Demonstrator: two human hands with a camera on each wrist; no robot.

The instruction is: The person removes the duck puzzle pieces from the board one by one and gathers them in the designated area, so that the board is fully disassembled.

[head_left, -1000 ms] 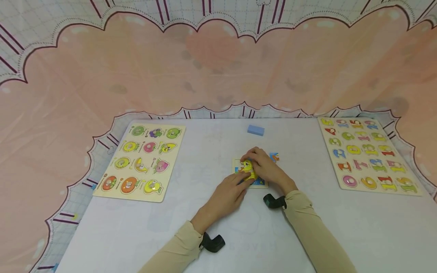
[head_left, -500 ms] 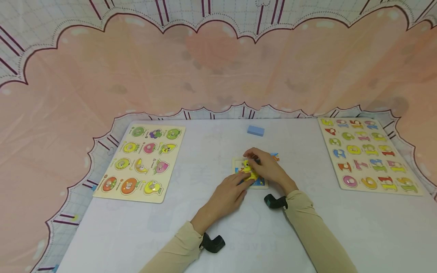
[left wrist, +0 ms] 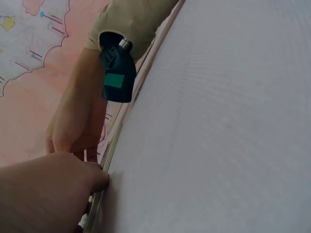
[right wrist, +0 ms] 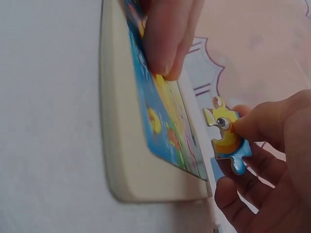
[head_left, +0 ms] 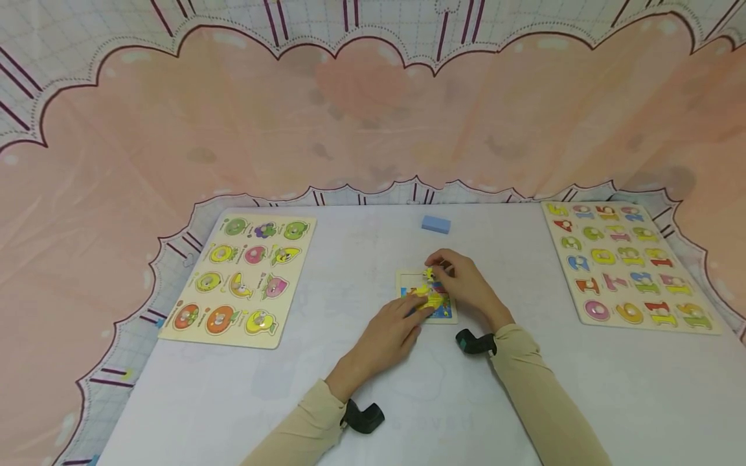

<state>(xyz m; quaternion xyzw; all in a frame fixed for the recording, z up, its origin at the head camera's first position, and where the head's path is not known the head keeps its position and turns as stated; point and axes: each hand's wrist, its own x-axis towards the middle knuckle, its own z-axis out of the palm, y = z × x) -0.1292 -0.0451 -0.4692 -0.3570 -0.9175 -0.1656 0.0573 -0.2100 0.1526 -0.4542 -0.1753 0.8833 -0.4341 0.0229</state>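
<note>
A small jigsaw puzzle (head_left: 445,321) in a cream frame lies mid-table, its picture yellow and blue. My left hand (head_left: 387,330) rests its extended fingers on the yellow part of the picture; in the right wrist view its fingertips (right wrist: 165,53) touch the surface. With thumb and fingers my right hand (head_left: 469,281) pinches a jigsaw piece (right wrist: 227,128), yellow with a round eye and a blue corner. That piece is held tilted, apart from the picture, over the frame's upper right. In the left wrist view my left thumb (left wrist: 97,175) lies at the frame's edge.
A blue block (head_left: 436,224) lies beyond the puzzle. At the left is a fruit peg board (head_left: 268,336), and at the right a number board (head_left: 647,325). The white table's far edge (head_left: 367,206) meets a patterned pink cloth (head_left: 233,129).
My right hand has drawn the eyed piece up and to the right, away from the picture. A loose blue-orange piece to the right is now hidden behind that hand. My left hand stays put.
</note>
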